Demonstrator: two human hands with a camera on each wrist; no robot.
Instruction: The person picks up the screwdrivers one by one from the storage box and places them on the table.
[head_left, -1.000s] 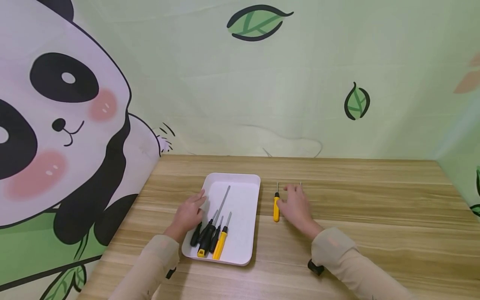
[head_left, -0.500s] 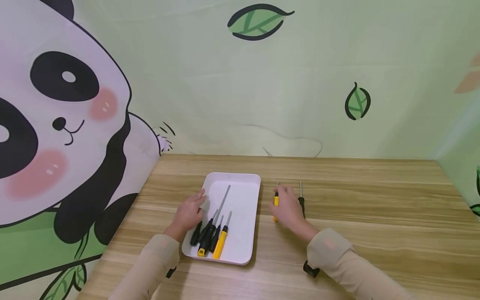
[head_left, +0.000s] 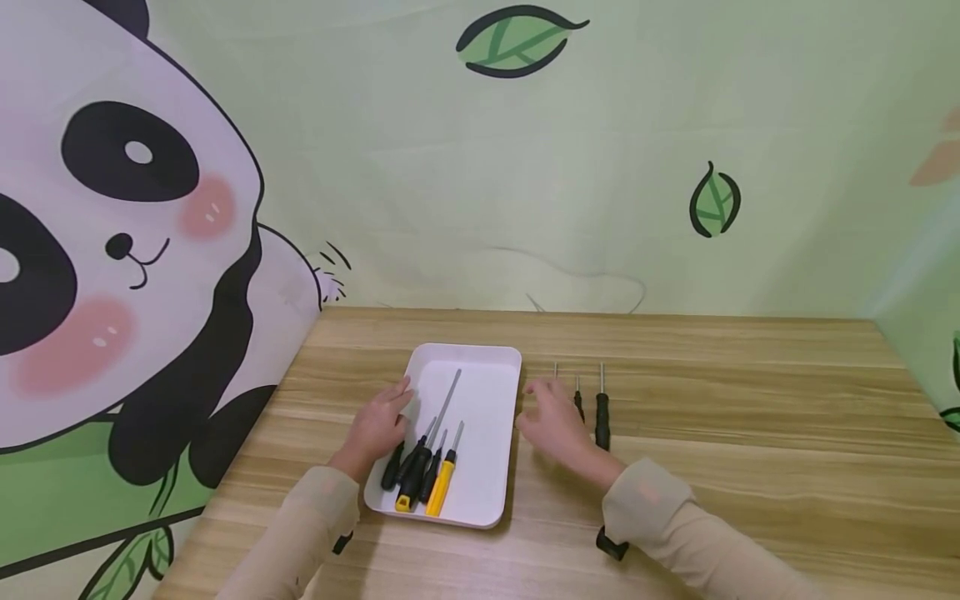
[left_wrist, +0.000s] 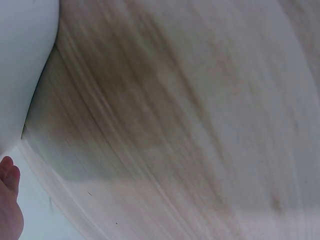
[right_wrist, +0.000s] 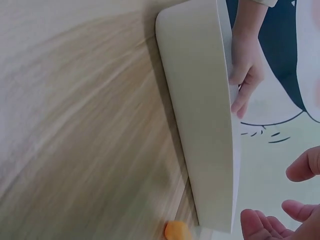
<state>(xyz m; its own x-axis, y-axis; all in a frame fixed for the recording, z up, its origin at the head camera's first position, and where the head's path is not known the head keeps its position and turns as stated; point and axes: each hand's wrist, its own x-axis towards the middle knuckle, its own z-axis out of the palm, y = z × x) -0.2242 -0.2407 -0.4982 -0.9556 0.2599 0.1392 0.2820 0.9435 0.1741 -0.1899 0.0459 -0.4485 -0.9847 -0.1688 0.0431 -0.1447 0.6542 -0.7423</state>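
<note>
Lower centre: right hand (head_left: 553,422) empty, fingers parted; left hand (head_left: 377,427) touches tray (head_left: 486,450), grip unclear. Screwdrivers (head_left: 602,417) appear mid-transfer; next move likely needs one pinched.

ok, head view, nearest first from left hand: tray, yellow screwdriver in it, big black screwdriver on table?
1. Tray: left rim at the left hand
2. Yellow screwdriver: in tray, near end
3. Big black screwdriver: right of tray

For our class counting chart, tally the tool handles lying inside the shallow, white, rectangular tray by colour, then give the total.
All-black tool handles: 3
Black tool handle with a yellow end: 1
Yellow tool handle: 1
Total in the shallow, white, rectangular tray: 5
</note>
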